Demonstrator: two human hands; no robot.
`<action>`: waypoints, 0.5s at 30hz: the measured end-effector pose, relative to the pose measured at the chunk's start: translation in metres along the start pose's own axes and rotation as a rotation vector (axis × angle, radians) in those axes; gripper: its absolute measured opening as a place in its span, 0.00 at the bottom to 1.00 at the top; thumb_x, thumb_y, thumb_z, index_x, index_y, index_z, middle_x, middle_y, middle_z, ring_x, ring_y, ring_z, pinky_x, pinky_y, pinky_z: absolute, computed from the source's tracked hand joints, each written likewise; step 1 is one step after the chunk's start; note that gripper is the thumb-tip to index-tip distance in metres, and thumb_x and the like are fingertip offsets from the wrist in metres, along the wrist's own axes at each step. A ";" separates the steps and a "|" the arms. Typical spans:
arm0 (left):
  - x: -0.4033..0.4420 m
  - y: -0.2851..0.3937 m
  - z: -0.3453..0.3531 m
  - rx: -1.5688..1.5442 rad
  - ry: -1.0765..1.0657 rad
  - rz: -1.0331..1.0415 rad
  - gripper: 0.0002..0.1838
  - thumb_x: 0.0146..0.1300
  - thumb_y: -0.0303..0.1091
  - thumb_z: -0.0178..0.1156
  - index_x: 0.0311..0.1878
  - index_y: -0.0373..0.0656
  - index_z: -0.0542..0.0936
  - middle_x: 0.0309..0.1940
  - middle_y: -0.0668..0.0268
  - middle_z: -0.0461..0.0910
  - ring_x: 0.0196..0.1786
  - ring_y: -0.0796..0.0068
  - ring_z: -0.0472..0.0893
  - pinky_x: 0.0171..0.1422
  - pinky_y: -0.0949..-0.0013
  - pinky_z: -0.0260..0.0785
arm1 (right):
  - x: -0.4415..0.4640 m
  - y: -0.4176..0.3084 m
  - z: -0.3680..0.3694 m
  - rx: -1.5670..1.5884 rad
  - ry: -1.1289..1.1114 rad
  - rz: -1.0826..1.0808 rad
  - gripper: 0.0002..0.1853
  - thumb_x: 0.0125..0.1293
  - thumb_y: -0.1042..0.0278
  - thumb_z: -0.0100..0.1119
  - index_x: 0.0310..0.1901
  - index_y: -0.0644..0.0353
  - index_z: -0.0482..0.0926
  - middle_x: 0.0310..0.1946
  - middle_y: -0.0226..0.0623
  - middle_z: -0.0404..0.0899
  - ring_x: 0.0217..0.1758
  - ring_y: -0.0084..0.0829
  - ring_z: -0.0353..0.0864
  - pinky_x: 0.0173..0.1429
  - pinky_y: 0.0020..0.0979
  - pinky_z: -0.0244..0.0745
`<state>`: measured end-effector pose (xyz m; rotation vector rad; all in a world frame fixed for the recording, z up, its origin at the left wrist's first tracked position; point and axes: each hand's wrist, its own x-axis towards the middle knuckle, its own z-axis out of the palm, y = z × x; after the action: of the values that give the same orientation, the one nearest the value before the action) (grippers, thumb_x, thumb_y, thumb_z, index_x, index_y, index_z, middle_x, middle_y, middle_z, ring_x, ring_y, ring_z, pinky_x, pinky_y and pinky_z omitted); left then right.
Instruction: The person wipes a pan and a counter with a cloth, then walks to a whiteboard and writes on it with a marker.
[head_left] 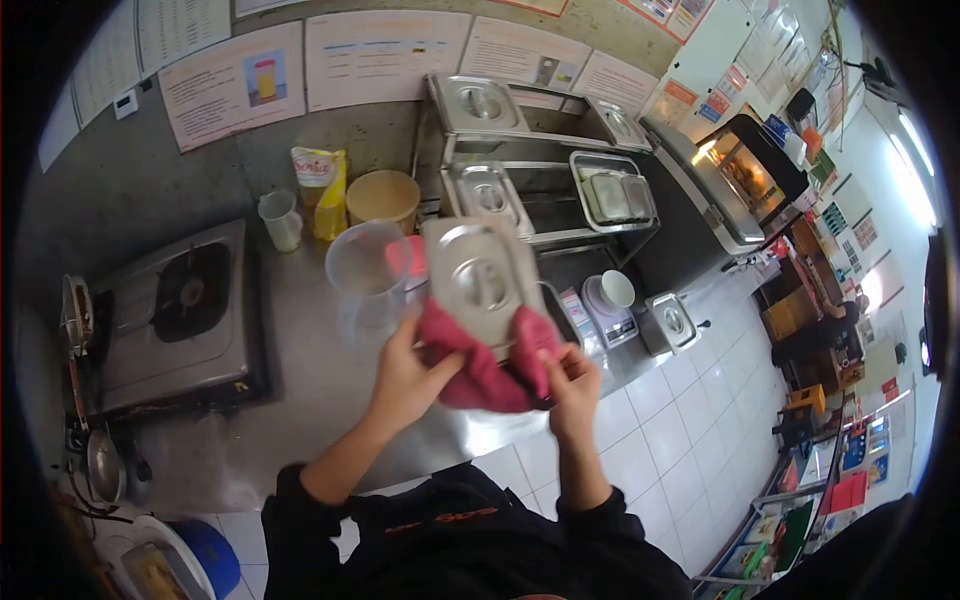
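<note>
Right of stove [125, 335], in order: jug [281, 222], yellow bag [326, 195], tan tub [383, 198], lit oven [742, 178] well apart. Poster [215, 92] above stove.

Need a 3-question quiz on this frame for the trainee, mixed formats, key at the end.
1. Open: What soft item do the left hand and the right hand both grip?

2. True or false: The metal lid is lying on the stove.

3. Compare: Which stands nearer the stove, the small jug beside the yellow pouch or the white bowl?

Key:
1. The red cloth.
2. False; it is in front of the person, at the cloth, well to the right of the stove in the picture.
3. The small jug.
</note>
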<state>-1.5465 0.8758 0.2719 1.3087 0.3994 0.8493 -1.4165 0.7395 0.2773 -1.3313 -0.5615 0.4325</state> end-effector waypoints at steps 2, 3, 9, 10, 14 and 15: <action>0.047 -0.022 0.047 0.081 -0.031 0.086 0.18 0.46 0.29 0.64 0.40 0.33 0.72 0.35 0.58 0.77 0.39 0.72 0.77 0.44 0.71 0.69 | 0.047 -0.017 -0.041 0.021 0.030 -0.044 0.08 0.56 0.72 0.60 0.24 0.61 0.72 0.20 0.26 0.74 0.20 0.13 0.69 0.24 0.15 0.62; 0.072 -0.035 0.067 0.163 -0.028 0.115 0.19 0.45 0.32 0.65 0.38 0.33 0.73 0.33 0.58 0.78 0.38 0.71 0.78 0.42 0.70 0.69 | 0.073 -0.023 -0.061 0.002 0.000 -0.078 0.07 0.57 0.72 0.60 0.25 0.62 0.73 0.21 0.26 0.74 0.22 0.13 0.70 0.25 0.15 0.63; 0.189 -0.062 0.148 0.309 -0.014 -0.052 0.15 0.45 0.35 0.63 0.34 0.35 0.77 0.27 0.61 0.79 0.31 0.72 0.79 0.35 0.70 0.70 | 0.221 -0.021 -0.132 -0.050 -0.100 0.000 0.07 0.59 0.72 0.56 0.28 0.67 0.76 0.21 0.27 0.74 0.21 0.15 0.69 0.26 0.17 0.64; 0.203 -0.061 0.152 0.301 -0.039 -0.115 0.13 0.47 0.33 0.62 0.35 0.35 0.77 0.28 0.63 0.79 0.31 0.74 0.78 0.33 0.72 0.71 | 0.242 -0.014 -0.138 -0.064 -0.117 0.015 0.08 0.59 0.71 0.56 0.28 0.67 0.76 0.21 0.27 0.74 0.21 0.15 0.69 0.25 0.18 0.63; 0.243 -0.062 0.159 0.248 -0.024 -0.289 0.12 0.50 0.32 0.61 0.38 0.37 0.78 0.31 0.65 0.79 0.30 0.75 0.79 0.30 0.73 0.73 | 0.297 0.006 -0.139 -0.070 -0.144 0.150 0.09 0.59 0.68 0.56 0.27 0.65 0.76 0.19 0.27 0.72 0.19 0.17 0.67 0.22 0.19 0.61; 0.250 -0.062 0.159 0.240 -0.014 -0.316 0.12 0.50 0.33 0.61 0.38 0.38 0.78 0.31 0.64 0.79 0.31 0.75 0.79 0.31 0.72 0.74 | 0.305 0.011 -0.138 -0.050 -0.158 0.152 0.09 0.59 0.68 0.56 0.27 0.66 0.76 0.19 0.27 0.72 0.18 0.17 0.67 0.22 0.19 0.61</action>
<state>-1.2549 0.9506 0.3027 1.4227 0.6937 0.5378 -1.0905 0.8154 0.2885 -1.4009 -0.6066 0.6560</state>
